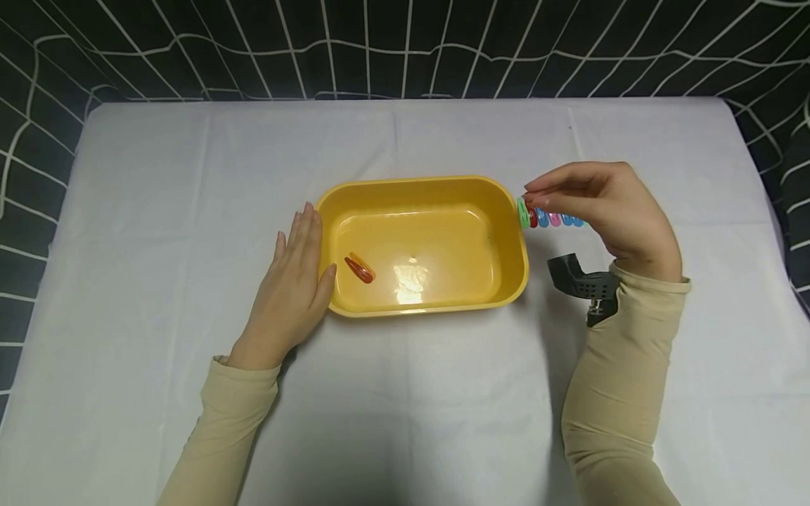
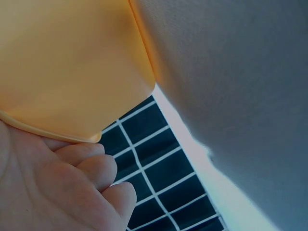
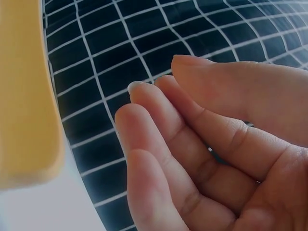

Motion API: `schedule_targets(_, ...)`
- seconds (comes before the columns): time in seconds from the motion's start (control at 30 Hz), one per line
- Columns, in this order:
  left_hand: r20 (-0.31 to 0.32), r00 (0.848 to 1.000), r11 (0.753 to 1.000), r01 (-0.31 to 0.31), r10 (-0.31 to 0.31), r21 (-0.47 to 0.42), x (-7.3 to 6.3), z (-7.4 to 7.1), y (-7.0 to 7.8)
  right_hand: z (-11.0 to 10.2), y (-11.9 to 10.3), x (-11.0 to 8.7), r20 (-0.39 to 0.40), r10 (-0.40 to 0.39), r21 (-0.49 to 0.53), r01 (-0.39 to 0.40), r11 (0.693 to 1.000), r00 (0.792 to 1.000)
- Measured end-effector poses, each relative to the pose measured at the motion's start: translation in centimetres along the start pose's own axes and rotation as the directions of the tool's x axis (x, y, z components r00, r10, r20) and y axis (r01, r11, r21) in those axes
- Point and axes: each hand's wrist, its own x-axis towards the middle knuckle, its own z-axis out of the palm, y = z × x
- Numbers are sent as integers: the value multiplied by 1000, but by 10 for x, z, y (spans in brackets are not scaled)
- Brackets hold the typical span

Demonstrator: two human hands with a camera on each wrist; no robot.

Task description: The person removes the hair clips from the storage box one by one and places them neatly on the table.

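Note:
A yellow plastic tray [image 1: 430, 309] lies on the white cloth, holding a red snap hair clip [image 1: 359, 270] beside an orange one [image 1: 363, 263]. Along its left rim rests my left hand [image 1: 291, 288], fingers mostly straight; the left wrist view shows the palm side [image 2: 53, 187] against the rim. My right hand [image 1: 623, 211] hovers just off the right rim, fingertips over a row of colored hair clips [image 1: 555, 219]. The hand hides part of that row. In the right wrist view the fingers [image 3: 144, 125] are loosely bent, with no clip visible between thumb and fingers.
The white-covered table [image 1: 405, 407] extends around the tray. A dark fabric with white grid lines [image 1: 405, 49] borders its back and sides. A black camera mount [image 1: 585, 284] juts from the right wrist, left of the sleeve.

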Motion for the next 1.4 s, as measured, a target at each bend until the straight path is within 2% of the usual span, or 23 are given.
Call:
schedule_targets(0.4,2,1000,1000,1,-1,-3,0,0,0,22,-7,3,53,-8,-81,12,997,999)
schedule_targets(0.53,-1,1000,1000,-4,4,-1,-1,1,-1,37,-9,7,80,14,-98,-6,995,997)
schedule_targets(0.73,2,1000,1000,-3,3,8,0,0,0,62,-15,18,157,5,-129,15,992,988)
schedule_targets(1.0,6,1000,1000,4,-4,8,0,0,0,90,-19,39,282,-15,-223,81,972,959)
schedule_targets(1.27,7,1000,1000,4,-4,2,0,-1,0,115,-15,60,406,1,-226,99,969,914)
schedule_targets(1.4,8,1000,1000,6,-6,2,0,-1,0,129,-12,70,454,39,-290,106,951,890)
